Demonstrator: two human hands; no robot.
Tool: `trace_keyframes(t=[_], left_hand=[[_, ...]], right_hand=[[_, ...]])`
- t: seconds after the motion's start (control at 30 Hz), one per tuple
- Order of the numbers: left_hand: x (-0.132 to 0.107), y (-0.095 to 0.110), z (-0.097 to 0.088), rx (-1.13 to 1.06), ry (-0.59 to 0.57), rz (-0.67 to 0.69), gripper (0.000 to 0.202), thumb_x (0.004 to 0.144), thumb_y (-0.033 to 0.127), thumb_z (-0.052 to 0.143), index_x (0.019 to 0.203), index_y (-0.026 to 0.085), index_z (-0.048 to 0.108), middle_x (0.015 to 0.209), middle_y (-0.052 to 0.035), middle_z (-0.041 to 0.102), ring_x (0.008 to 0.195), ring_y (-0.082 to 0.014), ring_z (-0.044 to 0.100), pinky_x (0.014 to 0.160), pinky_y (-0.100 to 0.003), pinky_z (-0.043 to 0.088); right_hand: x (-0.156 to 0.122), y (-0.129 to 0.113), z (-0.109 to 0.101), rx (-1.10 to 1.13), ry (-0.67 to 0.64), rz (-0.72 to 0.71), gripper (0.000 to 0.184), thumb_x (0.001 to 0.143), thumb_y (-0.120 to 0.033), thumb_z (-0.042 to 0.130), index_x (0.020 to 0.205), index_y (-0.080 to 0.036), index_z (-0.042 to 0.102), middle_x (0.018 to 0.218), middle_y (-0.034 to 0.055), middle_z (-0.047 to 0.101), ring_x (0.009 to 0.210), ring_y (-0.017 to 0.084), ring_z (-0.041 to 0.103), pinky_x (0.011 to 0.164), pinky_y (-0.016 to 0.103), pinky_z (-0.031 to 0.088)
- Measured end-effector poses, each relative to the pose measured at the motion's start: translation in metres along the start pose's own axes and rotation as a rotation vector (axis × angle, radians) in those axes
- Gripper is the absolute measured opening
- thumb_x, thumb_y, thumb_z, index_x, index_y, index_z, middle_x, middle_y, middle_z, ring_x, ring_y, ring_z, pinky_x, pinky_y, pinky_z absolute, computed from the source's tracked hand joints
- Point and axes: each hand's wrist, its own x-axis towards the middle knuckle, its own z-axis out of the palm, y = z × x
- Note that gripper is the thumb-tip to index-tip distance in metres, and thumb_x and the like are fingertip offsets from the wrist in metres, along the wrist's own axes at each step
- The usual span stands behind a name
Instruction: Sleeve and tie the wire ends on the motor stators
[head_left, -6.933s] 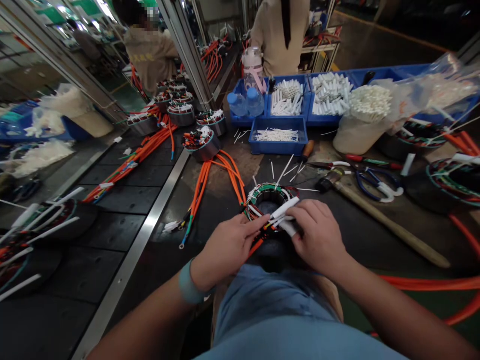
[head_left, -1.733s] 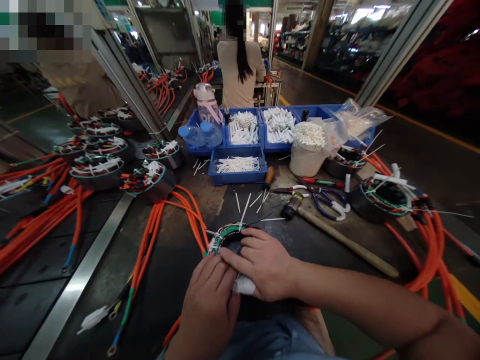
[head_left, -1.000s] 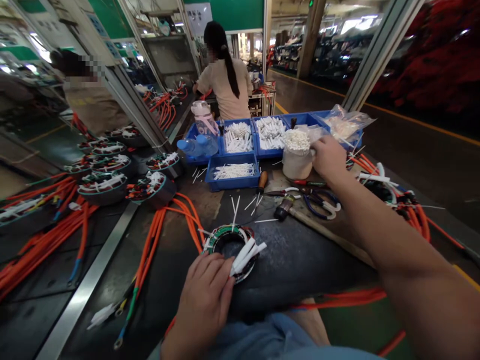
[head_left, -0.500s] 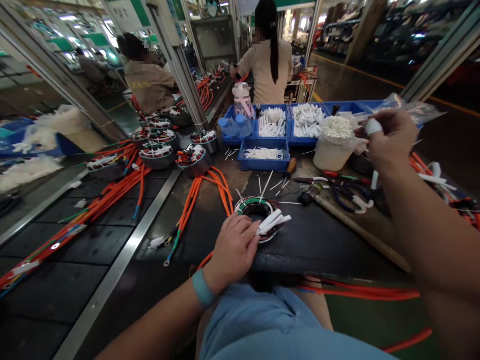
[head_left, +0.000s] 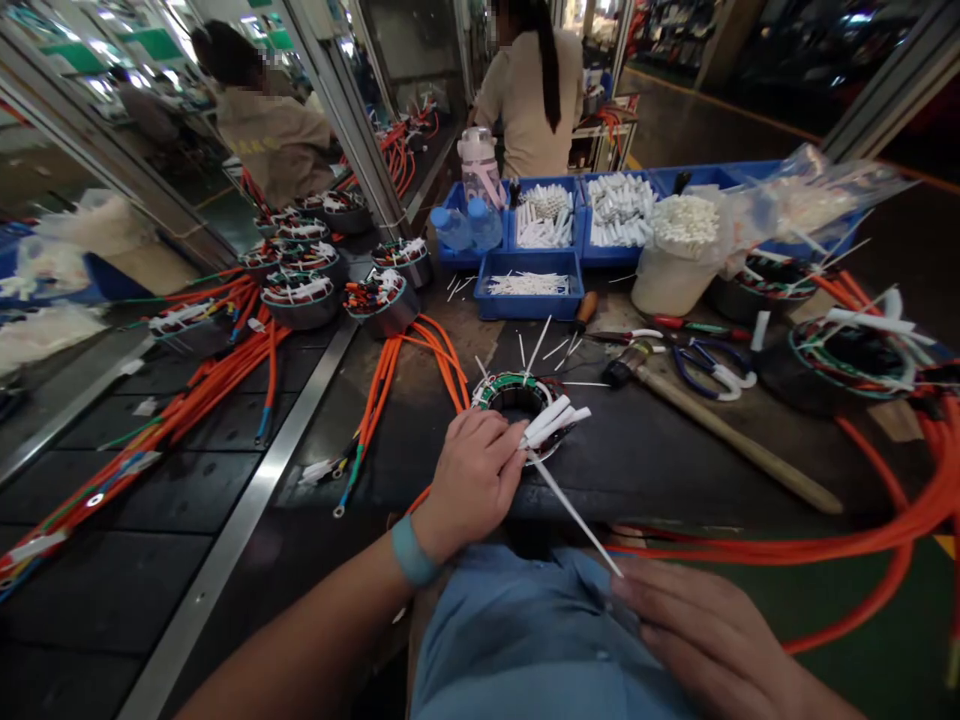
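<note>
A ring-shaped motor stator [head_left: 495, 392] with a green-and-white wound rim lies on the dark bench before me. My left hand [head_left: 476, 475] is closed at its near left edge, fingertips pressed by several white sleeves [head_left: 559, 418] sticking out over the ring. From that spot a white cable tie [head_left: 574, 512] runs down to the right. Its far end is pinched in my right hand [head_left: 694, 620], low over my lap. Thin white ties [head_left: 538, 345] also stand up from the far rim. What lies under my left fingers is hidden.
Blue bins [head_left: 529, 300] of white sleeves stand behind, beside a white tub [head_left: 675, 285]. A hammer [head_left: 735, 440], scissors [head_left: 712, 370] and pliers lie right. More wired stators [head_left: 814, 385] stand right, others [head_left: 300, 300] left, with orange cables [head_left: 180, 415]. Co-workers [head_left: 536, 100] sit beyond.
My right hand has come down from the raised spot by the white tub to above my lap, drawing out the cable tie. My left hand stays at the stator. The view tilts slightly down.
</note>
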Motion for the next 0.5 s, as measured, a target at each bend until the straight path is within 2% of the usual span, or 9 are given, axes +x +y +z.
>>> trace_keyframes(t=[0.2, 0.33, 0.4, 0.5], left_hand=[[-0.001, -0.001, 0.001, 0.025, -0.002, 0.009, 0.032, 0.093, 0.025, 0.04, 0.116, 0.015, 0.06, 0.094, -0.008, 0.06, 0.099, -0.022, 0.05, 0.096, -0.043, 0.036], [-0.001, -0.002, 0.001, 0.026, 0.001, 0.015, 0.032, 0.093, 0.025, 0.039, 0.116, 0.015, 0.06, 0.094, -0.0078, 0.059, 0.098, -0.022, 0.05, 0.094, -0.042, 0.036], [-0.001, -0.001, 0.001, 0.027, 0.004, 0.013, 0.032, 0.093, 0.025, 0.04, 0.116, 0.015, 0.06, 0.094, -0.0077, 0.059, 0.098, -0.0219, 0.05, 0.094, -0.042, 0.036], [-0.002, -0.001, 0.001, 0.026, 0.005, 0.011, 0.032, 0.093, 0.025, 0.04, 0.115, 0.015, 0.06, 0.093, -0.0075, 0.059, 0.097, -0.0216, 0.05, 0.095, -0.043, 0.036]], right_hand=[[-0.009, -0.001, 0.018, 0.012, 0.006, 0.053, 0.046, 0.09, -0.013, 0.043, 0.135, -0.02, 0.045, 0.112, 0.0051, 0.068, 0.103, 0.016, 0.064, 0.088, 0.025, 0.055], [-0.016, -0.004, 0.023, -0.011, 0.052, -0.003, 0.041, 0.092, -0.012, 0.041, 0.132, -0.019, 0.047, 0.112, 0.0078, 0.067, 0.11, 0.017, 0.06, 0.09, 0.03, 0.054], [-0.018, -0.006, 0.023, -0.04, 0.046, -0.02, 0.039, 0.091, -0.013, 0.042, 0.128, -0.021, 0.05, 0.112, 0.0071, 0.068, 0.109, 0.017, 0.061, 0.089, 0.031, 0.055], [-0.018, -0.01, 0.025, -0.11, 0.031, 0.036, 0.03, 0.091, -0.02, 0.045, 0.117, -0.023, 0.058, 0.112, 0.0062, 0.068, 0.1, 0.018, 0.066, 0.082, 0.031, 0.057]])
